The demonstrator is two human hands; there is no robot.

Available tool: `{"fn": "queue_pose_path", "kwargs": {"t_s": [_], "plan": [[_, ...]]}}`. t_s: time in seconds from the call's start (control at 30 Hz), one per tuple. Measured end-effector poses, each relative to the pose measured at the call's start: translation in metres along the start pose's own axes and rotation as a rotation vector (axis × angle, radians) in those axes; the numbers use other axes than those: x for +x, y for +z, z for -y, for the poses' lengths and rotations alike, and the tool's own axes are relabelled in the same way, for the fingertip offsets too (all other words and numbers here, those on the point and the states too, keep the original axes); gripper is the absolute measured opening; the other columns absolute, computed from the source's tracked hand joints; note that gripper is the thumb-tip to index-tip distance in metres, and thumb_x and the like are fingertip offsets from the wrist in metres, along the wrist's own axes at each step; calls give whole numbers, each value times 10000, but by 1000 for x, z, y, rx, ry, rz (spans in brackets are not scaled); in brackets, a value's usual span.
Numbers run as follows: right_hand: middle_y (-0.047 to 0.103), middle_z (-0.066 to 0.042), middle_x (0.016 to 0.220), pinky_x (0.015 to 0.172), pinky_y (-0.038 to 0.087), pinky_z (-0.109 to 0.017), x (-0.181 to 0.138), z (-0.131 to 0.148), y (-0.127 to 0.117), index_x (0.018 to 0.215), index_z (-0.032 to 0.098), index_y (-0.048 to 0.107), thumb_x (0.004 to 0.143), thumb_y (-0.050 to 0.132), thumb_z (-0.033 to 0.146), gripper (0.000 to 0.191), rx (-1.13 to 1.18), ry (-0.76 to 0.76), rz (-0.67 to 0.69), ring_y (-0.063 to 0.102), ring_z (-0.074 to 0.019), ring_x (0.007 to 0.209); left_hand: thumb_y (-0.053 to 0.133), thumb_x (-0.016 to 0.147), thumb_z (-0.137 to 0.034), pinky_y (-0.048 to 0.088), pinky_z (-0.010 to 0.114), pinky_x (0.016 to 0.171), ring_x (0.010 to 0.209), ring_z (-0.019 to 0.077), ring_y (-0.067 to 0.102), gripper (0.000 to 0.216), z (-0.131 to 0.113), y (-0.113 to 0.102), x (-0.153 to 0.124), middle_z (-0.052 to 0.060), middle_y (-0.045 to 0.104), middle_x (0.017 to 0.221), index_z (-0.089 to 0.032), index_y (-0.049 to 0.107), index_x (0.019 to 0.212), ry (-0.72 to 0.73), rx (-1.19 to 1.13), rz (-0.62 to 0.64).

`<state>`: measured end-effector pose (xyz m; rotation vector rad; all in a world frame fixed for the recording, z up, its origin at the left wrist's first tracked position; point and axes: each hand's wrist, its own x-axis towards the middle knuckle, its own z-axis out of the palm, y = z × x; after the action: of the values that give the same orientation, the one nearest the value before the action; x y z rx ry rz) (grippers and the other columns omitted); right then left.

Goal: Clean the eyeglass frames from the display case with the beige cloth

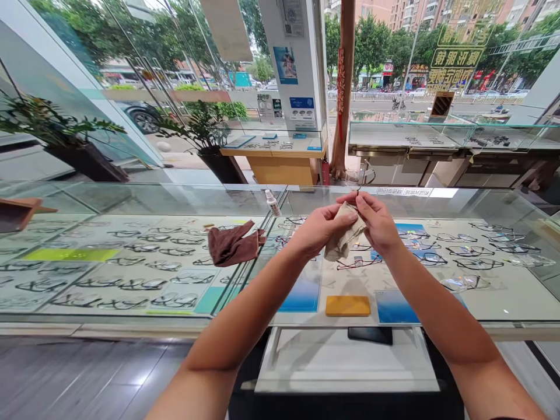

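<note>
My left hand [326, 228] is closed around a crumpled beige cloth [343, 242], which hangs down below the fingers. Against it, my right hand [376, 219] is closed too, its fingertips pinching a pair of eyeglasses [364, 172]. Only a thin temple and part of the frame stick up past the fingers; the rest is hidden by the hands and cloth. Both hands meet above the glass display counter. To their left a dark brown cloth [231, 244] lies on the glass, with a small white spray bottle [272, 203] standing behind it.
Rows of eyeglasses [161, 251] fill the glass counter [245, 318]. A mustard-yellow case [347, 305] is near the front edge. Below, an open white drawer [345, 364] holds a black phone-like object [370, 335]. Farther off are potted plants [210, 137] and another display case [406, 131].
</note>
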<state>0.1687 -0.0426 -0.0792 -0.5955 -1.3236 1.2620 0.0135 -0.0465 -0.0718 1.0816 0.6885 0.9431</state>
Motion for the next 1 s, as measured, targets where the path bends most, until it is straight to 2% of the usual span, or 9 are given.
{"fn": "queue_pose_path", "kwargs": {"t_s": [0.1, 0.23, 0.4, 0.5, 0.6, 0.8, 0.87, 1.0], "plan": [[760, -35, 1074, 929, 576, -385, 9, 18, 6, 958, 273, 724, 898, 695, 596, 330, -18, -29, 18, 688, -200, 980, 981, 633, -407, 536, 241, 701, 713, 123, 678, 436, -21, 5, 2, 34, 756, 806, -123, 785, 899, 128, 50, 34], [748, -45, 1113, 946, 596, -410, 27, 49, 14, 971, 269, 717, 952, 647, 554, 294, -60, -150, 26, 687, -223, 1103, 990, 622, -292, 558, 265, 772, 766, 131, 699, 402, -57, 16, 7, 22, 753, 850, -131, 780, 925, 249, 69, 122], [729, -27, 1130, 976, 598, -428, 39, 80, 24, 1028, 281, 710, 1015, 553, 561, 322, -90, -275, -31, 670, -230, 1216, 980, 653, -314, 573, 263, 763, 800, 142, 703, 427, -84, 33, 5, 16, 746, 897, -149, 790, 998, 431, 110, 143], [723, -37, 1110, 986, 595, -444, 38, 81, 24, 996, 280, 700, 1002, 562, 580, 331, -114, -305, -36, 665, -247, 1226, 980, 654, -306, 555, 247, 713, 761, 138, 677, 342, -87, 34, 1, 17, 714, 827, -132, 788, 876, 462, 151, 137], [713, -47, 1068, 980, 596, -455, 38, 75, 20, 968, 278, 697, 965, 605, 598, 332, -128, -311, -7, 665, -264, 1215, 989, 630, -283, 540, 248, 657, 698, 134, 647, 314, -88, 29, -2, 24, 677, 767, -117, 767, 776, 397, 187, 164], [710, -52, 1060, 999, 581, -458, 39, 67, 17, 941, 282, 671, 965, 593, 589, 318, -123, -288, 25, 686, -246, 1099, 966, 674, -324, 548, 261, 651, 689, 146, 648, 344, -83, 22, 4, 37, 694, 789, -123, 773, 875, 338, 224, 200], [708, -53, 1066, 1009, 575, -452, 38, 66, 19, 936, 283, 666, 970, 580, 581, 312, -115, -288, 13, 684, -243, 1101, 948, 698, -358, 539, 250, 652, 699, 143, 646, 343, -76, 23, 8, 31, 698, 795, -130, 766, 878, 403, 234, 175], [709, -57, 1121, 1018, 568, -440, 34, 65, 26, 972, 282, 688, 990, 537, 548, 306, -102, -314, -74, 677, -245, 1157, 896, 764, -382, 528, 241, 724, 804, 156, 663, 352, -61, 33, 13, 15, 723, 877, -170, 758, 1009, 646, 251, 47]]}}
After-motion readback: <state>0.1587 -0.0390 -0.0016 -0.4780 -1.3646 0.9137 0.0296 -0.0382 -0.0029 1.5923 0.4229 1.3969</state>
